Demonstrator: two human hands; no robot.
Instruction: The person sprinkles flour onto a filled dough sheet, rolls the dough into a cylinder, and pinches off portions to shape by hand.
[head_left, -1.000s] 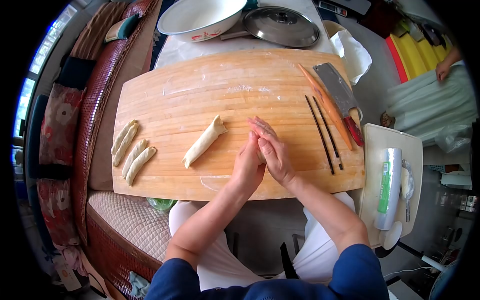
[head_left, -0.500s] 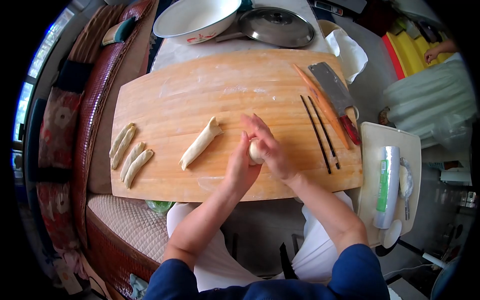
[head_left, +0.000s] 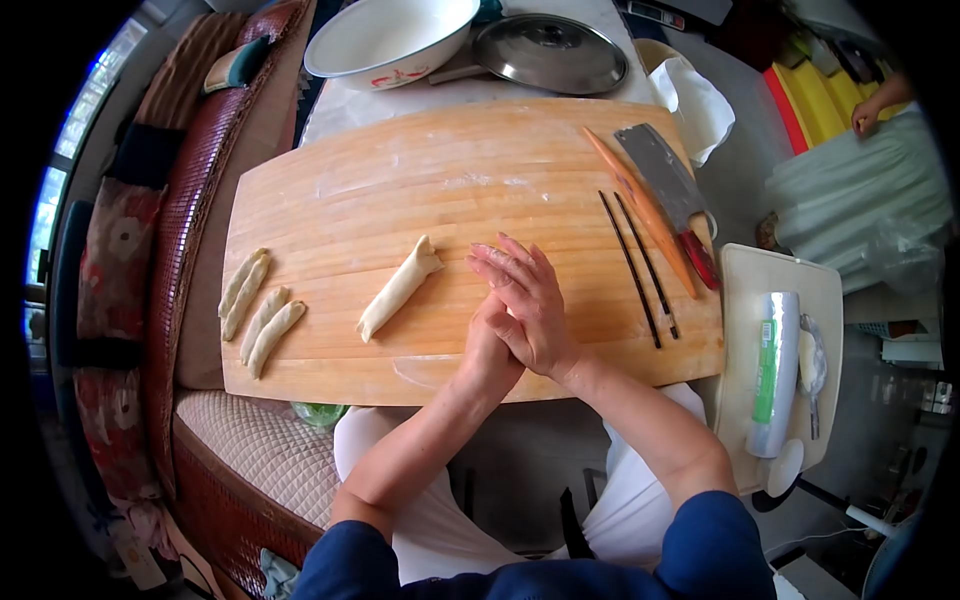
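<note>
Over the wooden board (head_left: pixel 330 200), my left hand (head_left: pixel 491 340) is cupped beneath my right hand (head_left: pixel 530 305), palm against palm. Any dough between them is hidden now. The fingers of my right hand are stretched out and floury; those of my left hand are mostly covered. Left of my hands lies a thick dough roll (head_left: pixel 398 290) with pinched ends. Several thin dough strips (head_left: pixel 272 330) lie in two pairs at the board's left side.
Two black chopsticks (head_left: pixel 630 265), a rolling pin (head_left: pixel 640 210) and a cleaver (head_left: pixel 660 170) lie on the board's right. Beyond are a white basin (head_left: pixel 390 40) and a metal lid (head_left: pixel 550 55). A side tray (head_left: pixel 735 330) holds a wrap roll (head_left: pixel 774 375). A person's hand (head_left: pixel 865 116) shows at far right.
Half a second ago a pale dough ball showed between my palms; now my right hand covers it. My right hand has turned flatter over the left, its fingers further left.
</note>
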